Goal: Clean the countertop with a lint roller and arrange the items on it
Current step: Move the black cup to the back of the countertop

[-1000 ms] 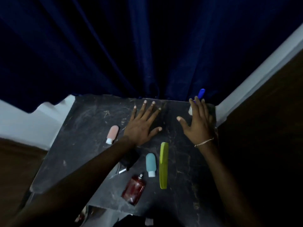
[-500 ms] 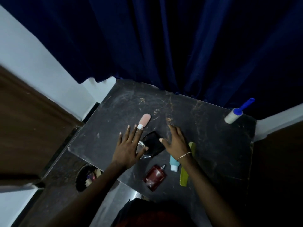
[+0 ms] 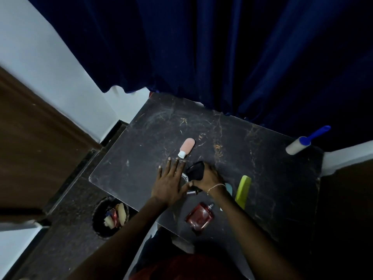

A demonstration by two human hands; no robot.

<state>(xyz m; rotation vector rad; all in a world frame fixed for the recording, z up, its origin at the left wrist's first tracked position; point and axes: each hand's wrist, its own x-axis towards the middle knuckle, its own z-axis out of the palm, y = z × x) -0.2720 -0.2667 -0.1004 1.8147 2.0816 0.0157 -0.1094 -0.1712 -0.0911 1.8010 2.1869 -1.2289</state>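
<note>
A dark blue curtain (image 3: pixel 222 53) fills the upper part of the view and hangs down to the far edge of the countertop (image 3: pixel 125 174), a black scuffed slab with pale streaks. Left of the slab runs a white wall with a brown panel (image 3: pixel 36 142), and below its near-left corner sits a round dark bin (image 3: pixel 96 221) with scraps inside.

Both arms reach in from the bottom and meet near the middle of the slab. The left hand (image 3: pixel 169 182) lies flat with fingers spread, its thumb against a small clear item that is too hidden to name. The right hand (image 3: pixel 210 176), a thin bracelet at its wrist, is curled around a black object (image 3: pixel 196 168), gripping it.

The lint roller (image 3: pixel 298 145) lies at the far-right corner, well apart from both hands, blue handle pointing toward the curtain. Just right of the right wrist lies a green comb (image 3: pixel 243 190), with a light blue bottle (image 3: pixel 229 187) mostly hidden beneath the forearm. A red perfume bottle (image 3: pixel 199 218) rests near the front edge between the arms. A pink tube (image 3: pixel 186 147) lies just beyond the left fingertips.
</note>
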